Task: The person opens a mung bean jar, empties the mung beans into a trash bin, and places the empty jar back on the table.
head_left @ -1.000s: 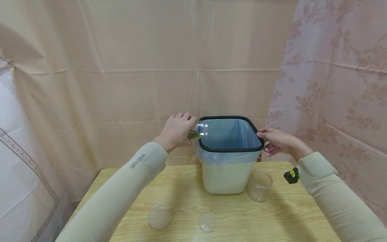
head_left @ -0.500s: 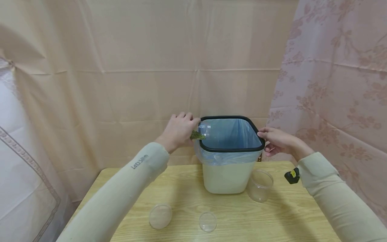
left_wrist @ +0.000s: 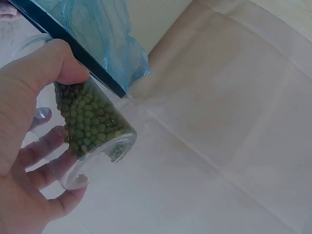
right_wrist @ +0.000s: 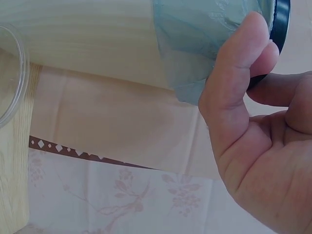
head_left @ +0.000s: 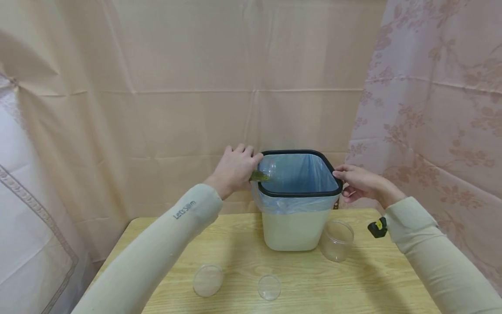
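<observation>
My left hand (head_left: 235,168) grips a clear jar of green mung beans (left_wrist: 92,117), with the thumb on one side and the fingers round the other. Tipped on its side, the jar has its mouth over the left rim of a cream trash bin (head_left: 296,231). In the head view the beans lie along the jar's lower side. A blue bag (head_left: 294,205) lines the bin and folds out under its black rim. At the bin's right corner my right hand (head_left: 361,183) pinches that rim between thumb and fingers.
An open clear jar (head_left: 337,242) stands against the bin's right side. Two clear round lids, a larger one (head_left: 208,280) and a smaller one (head_left: 269,288), lie on the wooden table (head_left: 235,257) in front. Cloth curtains (head_left: 176,109) hang behind and at the sides.
My left hand has moved slightly right, bringing the jar's mouth further over the bin, and the beans have slid toward the mouth. My right hand stays on the rim.
</observation>
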The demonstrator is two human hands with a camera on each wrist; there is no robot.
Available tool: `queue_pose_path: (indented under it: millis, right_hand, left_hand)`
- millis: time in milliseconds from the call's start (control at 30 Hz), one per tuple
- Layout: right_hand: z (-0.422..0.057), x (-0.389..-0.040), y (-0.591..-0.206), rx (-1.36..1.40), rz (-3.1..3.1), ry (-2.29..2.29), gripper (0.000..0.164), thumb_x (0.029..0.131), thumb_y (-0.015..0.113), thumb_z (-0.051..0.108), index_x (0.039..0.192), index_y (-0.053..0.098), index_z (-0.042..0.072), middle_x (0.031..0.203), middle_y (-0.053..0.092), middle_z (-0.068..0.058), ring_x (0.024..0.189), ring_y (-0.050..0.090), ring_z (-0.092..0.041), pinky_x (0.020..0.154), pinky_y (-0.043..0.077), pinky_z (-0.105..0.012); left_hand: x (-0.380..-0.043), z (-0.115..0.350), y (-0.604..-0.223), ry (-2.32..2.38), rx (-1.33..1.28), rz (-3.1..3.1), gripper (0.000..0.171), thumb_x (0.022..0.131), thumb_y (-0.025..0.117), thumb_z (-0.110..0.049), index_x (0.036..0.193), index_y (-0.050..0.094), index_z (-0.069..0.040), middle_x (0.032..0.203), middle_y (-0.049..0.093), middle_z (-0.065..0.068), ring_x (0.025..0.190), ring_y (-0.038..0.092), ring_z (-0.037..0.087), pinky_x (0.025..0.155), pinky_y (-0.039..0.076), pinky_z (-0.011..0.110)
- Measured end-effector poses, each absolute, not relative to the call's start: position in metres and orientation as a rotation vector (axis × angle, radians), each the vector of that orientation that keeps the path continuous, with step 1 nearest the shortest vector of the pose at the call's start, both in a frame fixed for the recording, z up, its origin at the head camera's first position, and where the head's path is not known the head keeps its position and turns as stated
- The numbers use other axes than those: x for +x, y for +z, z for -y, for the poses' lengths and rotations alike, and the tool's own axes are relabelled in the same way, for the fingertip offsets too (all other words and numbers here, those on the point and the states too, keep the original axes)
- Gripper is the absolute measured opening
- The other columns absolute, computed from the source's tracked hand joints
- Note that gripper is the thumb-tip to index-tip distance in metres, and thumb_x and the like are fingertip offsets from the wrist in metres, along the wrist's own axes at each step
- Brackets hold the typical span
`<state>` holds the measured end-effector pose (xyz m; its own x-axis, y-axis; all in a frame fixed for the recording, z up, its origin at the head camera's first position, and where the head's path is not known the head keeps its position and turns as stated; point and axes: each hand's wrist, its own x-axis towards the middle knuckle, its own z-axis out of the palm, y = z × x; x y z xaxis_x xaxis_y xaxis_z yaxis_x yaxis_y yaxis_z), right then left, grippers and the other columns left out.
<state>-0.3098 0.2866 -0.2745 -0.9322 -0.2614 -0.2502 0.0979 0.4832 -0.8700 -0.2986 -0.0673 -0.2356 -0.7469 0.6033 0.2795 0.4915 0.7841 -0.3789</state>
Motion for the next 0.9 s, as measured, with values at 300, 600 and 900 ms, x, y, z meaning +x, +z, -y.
queue_pose_path:
  millis: [300,600,900]
  right_hand:
    - [-0.287,-0.3099,-0.2741,-0.144,-2.391,-1.419,0.049,0.112,0.033,0.023,0.151,0.02,-0.002,0.101,0.048,-0.012,0.062,0.052,-0.011,0.062,0.058,-0.031]
    - [-0.2866,-0.3098,-0.2727,-0.146,-2.387,-1.425,0.049,0.112,0.033,0.022,0.152,0.018,-0.003,0.101,0.048,-0.012,0.062,0.052,-0.011,0.061,0.058,-0.031]
    - [-0.2862,-0.3098,-0.2737,-0.143,-2.383,-1.431,0.048,0.112,0.033,0.022,0.151,0.019,-0.003,0.1,0.049,-0.012,0.061,0.052,-0.01,0.061,0.058,-0.031]
  left_hand:
    - [-0.2999,0.0691,-0.2356,0.358,-0.831,2.607,0.076,0.075,0.09,-0.043,0.138,0.057,-0.016,0.125,0.059,0.009,0.116,0.054,0.031,0.088,0.047,0.051]
    - [-0.3004,0.07,-0.2337,0.34,-0.849,2.593,0.071,0.076,0.089,-0.039,0.136,0.058,-0.016,0.12,0.06,0.009,0.114,0.055,0.032,0.087,0.047,0.05]
    - [-0.3016,0.0702,-0.2344,0.348,-0.85,2.603,0.073,0.076,0.089,-0.039,0.137,0.057,-0.016,0.121,0.059,0.008,0.115,0.055,0.032,0.087,0.047,0.05]
